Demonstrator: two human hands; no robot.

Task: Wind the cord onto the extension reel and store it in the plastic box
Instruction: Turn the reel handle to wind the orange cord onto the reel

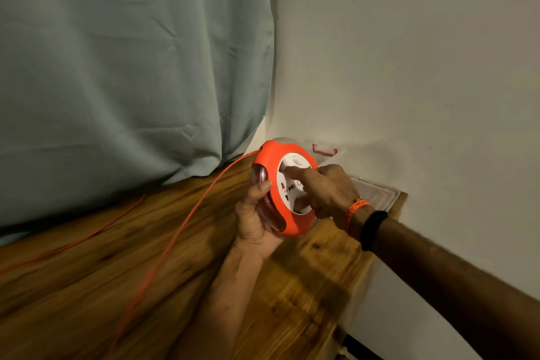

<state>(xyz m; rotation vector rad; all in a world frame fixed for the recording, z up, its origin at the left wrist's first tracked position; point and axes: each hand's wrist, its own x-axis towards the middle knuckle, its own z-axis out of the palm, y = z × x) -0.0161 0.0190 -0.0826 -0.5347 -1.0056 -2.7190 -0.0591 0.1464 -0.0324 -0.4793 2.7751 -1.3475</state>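
An orange round extension reel [270,166] with a white socket face is held above the wooden table's far right corner. My left hand [255,218] grips it from below, thumb on the orange rim. My right hand [324,190] rests on the white face, fingers pressed into it. The orange cord [187,219] leaves the reel's upper left edge and runs slack toward me across the table; a second stretch lies further left. A clear plastic box [374,193] with a red latch sits behind the reel, against the wall, partly hidden by my hands.
The wooden table [117,272] ends at its right edge close to a white wall [409,67]. A pale blue curtain [131,67] hangs behind the table on the left. An orange thread band and a black band are on my right wrist.
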